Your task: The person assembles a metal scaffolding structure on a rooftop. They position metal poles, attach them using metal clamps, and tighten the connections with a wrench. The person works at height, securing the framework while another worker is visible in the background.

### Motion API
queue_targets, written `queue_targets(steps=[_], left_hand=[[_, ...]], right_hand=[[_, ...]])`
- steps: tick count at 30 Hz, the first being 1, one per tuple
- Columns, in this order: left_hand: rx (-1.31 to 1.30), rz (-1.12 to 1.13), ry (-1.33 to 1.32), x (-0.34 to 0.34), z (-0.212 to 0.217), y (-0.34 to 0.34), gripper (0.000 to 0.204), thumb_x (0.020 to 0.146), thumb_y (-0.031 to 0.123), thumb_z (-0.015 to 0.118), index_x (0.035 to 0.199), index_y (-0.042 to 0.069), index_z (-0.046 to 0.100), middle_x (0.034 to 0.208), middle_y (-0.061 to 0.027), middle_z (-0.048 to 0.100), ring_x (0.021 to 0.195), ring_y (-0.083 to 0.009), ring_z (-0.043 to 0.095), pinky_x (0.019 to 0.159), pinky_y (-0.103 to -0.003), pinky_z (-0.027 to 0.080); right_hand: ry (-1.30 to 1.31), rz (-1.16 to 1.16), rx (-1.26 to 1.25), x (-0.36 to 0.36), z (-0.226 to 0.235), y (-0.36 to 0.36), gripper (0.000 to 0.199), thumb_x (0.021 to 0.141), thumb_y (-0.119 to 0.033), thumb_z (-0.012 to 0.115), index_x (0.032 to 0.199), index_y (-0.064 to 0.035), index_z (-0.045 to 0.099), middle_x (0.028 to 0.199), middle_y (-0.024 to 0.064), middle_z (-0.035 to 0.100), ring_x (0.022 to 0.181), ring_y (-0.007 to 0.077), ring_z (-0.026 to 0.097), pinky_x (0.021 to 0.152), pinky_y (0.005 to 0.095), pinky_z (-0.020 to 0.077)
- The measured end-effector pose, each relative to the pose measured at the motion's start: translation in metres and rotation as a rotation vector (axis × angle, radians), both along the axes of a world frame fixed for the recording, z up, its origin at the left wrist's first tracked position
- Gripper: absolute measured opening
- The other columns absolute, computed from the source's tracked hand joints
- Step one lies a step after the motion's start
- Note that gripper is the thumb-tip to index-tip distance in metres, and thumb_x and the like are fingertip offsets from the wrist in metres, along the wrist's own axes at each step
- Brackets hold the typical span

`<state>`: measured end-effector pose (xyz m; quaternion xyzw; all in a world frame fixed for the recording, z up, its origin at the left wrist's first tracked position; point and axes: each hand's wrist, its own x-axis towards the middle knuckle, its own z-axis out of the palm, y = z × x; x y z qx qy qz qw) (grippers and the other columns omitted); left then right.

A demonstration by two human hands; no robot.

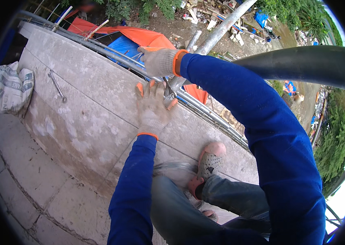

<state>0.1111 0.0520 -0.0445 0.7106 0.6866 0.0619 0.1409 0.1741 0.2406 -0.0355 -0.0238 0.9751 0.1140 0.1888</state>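
My left hand (153,110), in a pale knit glove with orange fingertips, lies spread on the concrete ledge (86,106). Between its thumb and forefinger sits a metal scaffold clamp (168,93), close to the outer edge. Reaching across from the right, my right hand (160,62) in a matching glove is curled above the scaffold pipes (217,112). What its fingers close on is hidden under the hand. A combination wrench (57,86) rests on the ledge, well left of both hands.
A white printed sack (11,87) slumps at the ledge's left end. Orange tarp (148,38) and blue sheeting (123,47) hang beyond the pipes. A diagonal pole (225,28) and thick dark tube (303,67) stand out over a drop. My shoe (211,159) rests on the ledge beside wire (174,165).
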Motion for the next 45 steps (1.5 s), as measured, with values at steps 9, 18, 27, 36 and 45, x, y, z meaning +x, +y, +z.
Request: queue_targets(steps=[9, 18, 27, 36, 45], left_hand=[[-0.163, -0.099, 0.072, -0.001, 0.002, 0.004, 0.068, 0.098, 0.059, 0.04, 0.15, 0.016, 0.046, 0.159, -0.0061, 0.038, 0.151, -0.027, 0.023, 0.124, -0.057, 0.001], [-0.034, -0.07, -0.13, -0.005, 0.0, 0.009, 0.062, 0.093, 0.049, 0.057, 0.136, 0.005, 0.058, 0.145, -0.0125, 0.054, 0.144, -0.0351, 0.037, 0.12, -0.063, 0.014], [-0.001, -0.059, -0.164, -0.011, -0.004, 0.01, 0.057, 0.091, 0.046, 0.061, 0.13, 0.005, 0.063, 0.136, -0.0112, 0.061, 0.141, -0.0335, 0.042, 0.118, -0.063, 0.019], [-0.065, -0.081, -0.054, -0.001, 0.002, 0.009, 0.063, 0.097, 0.051, 0.051, 0.142, 0.007, 0.055, 0.148, -0.01, 0.052, 0.149, -0.0271, 0.03, 0.124, -0.055, 0.008], [0.019, -0.089, 0.006, -0.001, -0.002, 0.002, 0.06, 0.095, 0.049, 0.054, 0.138, 0.006, 0.058, 0.146, -0.0116, 0.053, 0.148, -0.027, 0.031, 0.124, -0.053, 0.007]], right_hand=[[0.299, -0.107, -0.634, -0.015, -0.083, 0.029, 0.01, 0.072, -0.014, 0.071, 0.079, -0.0181, 0.077, 0.088, -0.0016, 0.07, 0.1, 0.0198, 0.063, 0.118, 0.0449, 0.0328], [0.135, 0.285, -0.575, -0.039, -0.17, 0.02, 0.01, 0.066, -0.017, 0.074, 0.075, -0.0143, 0.072, 0.086, 0.0018, 0.067, 0.104, 0.0211, 0.061, 0.115, 0.0446, 0.0345], [-0.234, 0.298, -0.499, -0.038, -0.143, 0.006, 0.025, 0.077, -0.021, 0.075, 0.1, -0.0118, 0.08, 0.107, 0.009, 0.074, 0.113, 0.0261, 0.064, 0.103, 0.0417, 0.0433], [-0.276, -0.305, 0.143, -0.033, -0.097, 0.09, 0.017, 0.081, -0.02, 0.067, 0.091, -0.0198, 0.081, 0.084, 0.0066, 0.074, 0.084, 0.0278, 0.069, 0.069, 0.0396, 0.0513], [0.21, -1.25, -0.565, 0.021, 0.074, -0.032, 0.041, 0.098, -0.037, 0.049, 0.097, -0.006, 0.076, 0.096, 0.0212, 0.073, 0.093, 0.0383, 0.071, 0.078, 0.0495, 0.0542]])
